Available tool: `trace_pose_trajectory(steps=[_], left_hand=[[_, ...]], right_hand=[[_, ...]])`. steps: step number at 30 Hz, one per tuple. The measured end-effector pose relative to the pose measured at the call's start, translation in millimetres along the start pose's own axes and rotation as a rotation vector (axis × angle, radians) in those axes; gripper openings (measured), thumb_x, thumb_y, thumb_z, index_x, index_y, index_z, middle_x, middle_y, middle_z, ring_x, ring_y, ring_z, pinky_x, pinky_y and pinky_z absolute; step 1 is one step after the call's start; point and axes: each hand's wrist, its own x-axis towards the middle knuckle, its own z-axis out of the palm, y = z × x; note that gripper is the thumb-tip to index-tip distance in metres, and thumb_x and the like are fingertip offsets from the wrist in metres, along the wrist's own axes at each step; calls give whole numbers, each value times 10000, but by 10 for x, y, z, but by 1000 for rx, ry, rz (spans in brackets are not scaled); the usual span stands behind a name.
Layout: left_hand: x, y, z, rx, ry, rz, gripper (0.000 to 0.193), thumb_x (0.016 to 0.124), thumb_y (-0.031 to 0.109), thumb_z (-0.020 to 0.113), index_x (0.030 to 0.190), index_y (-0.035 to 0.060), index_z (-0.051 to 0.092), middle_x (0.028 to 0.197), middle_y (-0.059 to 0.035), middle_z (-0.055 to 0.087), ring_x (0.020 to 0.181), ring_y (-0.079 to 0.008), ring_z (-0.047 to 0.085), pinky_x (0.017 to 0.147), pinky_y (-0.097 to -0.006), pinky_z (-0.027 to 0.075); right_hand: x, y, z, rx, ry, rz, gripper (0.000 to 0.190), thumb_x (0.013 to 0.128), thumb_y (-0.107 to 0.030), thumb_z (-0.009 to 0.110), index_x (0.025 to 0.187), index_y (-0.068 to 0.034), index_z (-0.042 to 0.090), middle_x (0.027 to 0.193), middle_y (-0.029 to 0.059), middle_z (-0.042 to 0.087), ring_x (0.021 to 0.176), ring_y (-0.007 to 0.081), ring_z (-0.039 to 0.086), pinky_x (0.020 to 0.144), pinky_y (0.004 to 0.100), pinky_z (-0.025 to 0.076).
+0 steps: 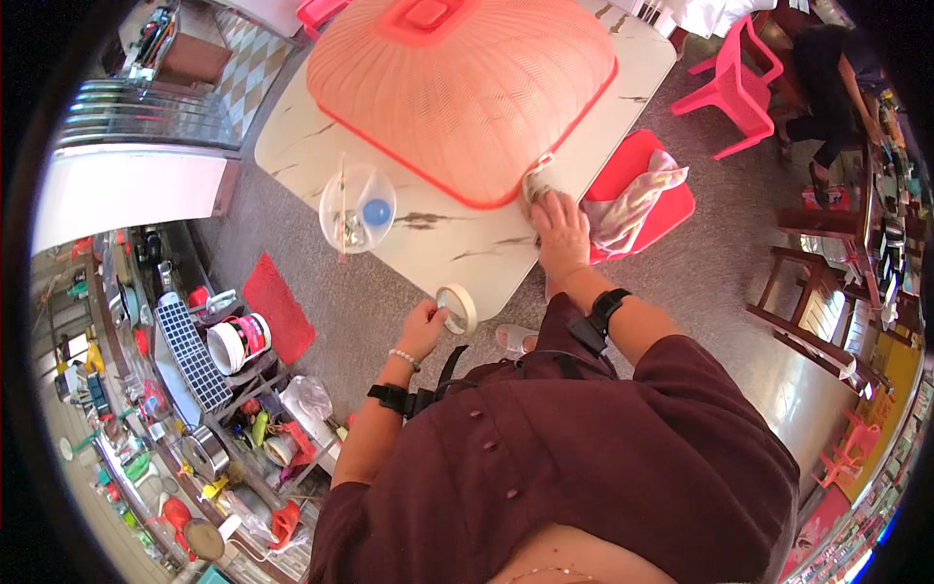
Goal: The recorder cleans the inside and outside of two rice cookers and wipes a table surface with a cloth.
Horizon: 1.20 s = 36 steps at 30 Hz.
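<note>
My left hand (pixel 424 326) grips the rim of a roll of cream tape (pixel 469 309), held upright near the table's front corner. My right hand (pixel 563 232) rests at the right edge of the marble-patterned table (pixel 481 277), its fingers over a bundled greyish cloth (pixel 540 179); how firmly they grip it is hidden. Close behind that cloth is the rim of a large orange mesh food cover (pixel 467 95). On the table's left side stands a clear round plastic container (pixel 332 201) holding a blue round object (pixel 376 212), with a thin stick lying across it.
A red stool (pixel 675 212) with a crumpled patterned towel (pixel 633 208) stands right of the table. Beyond it are a pink plastic chair (pixel 737 87) and a person (pixel 824 80) in dark clothes. At left are a red mat (pixel 277 310), a white bucket (pixel 228 347) and cluttered shelving.
</note>
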Motion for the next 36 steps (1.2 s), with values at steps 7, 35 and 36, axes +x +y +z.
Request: trace_pose_trajectory(steps=[7, 35, 36], left_hand=[[-571, -144, -230, -234, 31, -192, 240, 859, 240, 558, 931, 12, 575, 750, -30, 562, 646, -114, 524, 554, -265, 428], [266, 1508, 327, 80, 77, 156, 293, 784, 280, 602, 831, -9, 590, 723, -140, 609, 670, -252, 591, 631, -335, 468], [264, 1579, 333, -19, 65, 145, 257, 795, 243, 581, 837, -11, 589, 729, -132, 607, 668, -242, 586, 639, -334, 469]], right_hand=[[-625, -1002, 205, 143, -161, -406, 429, 713, -123, 529, 1141, -143, 530, 1301, 101, 384, 1240, 336, 306, 991, 486, 286], [335, 494, -598, 1191, -721, 473, 395, 785, -159, 615, 1131, -9, 499, 734, 89, 607, 567, 139, 579, 477, 269, 477], [436, 697, -621, 1219, -691, 546, 426, 781, -149, 617, 1153, 0, 474, 734, 96, 606, 585, 139, 582, 486, 272, 479]])
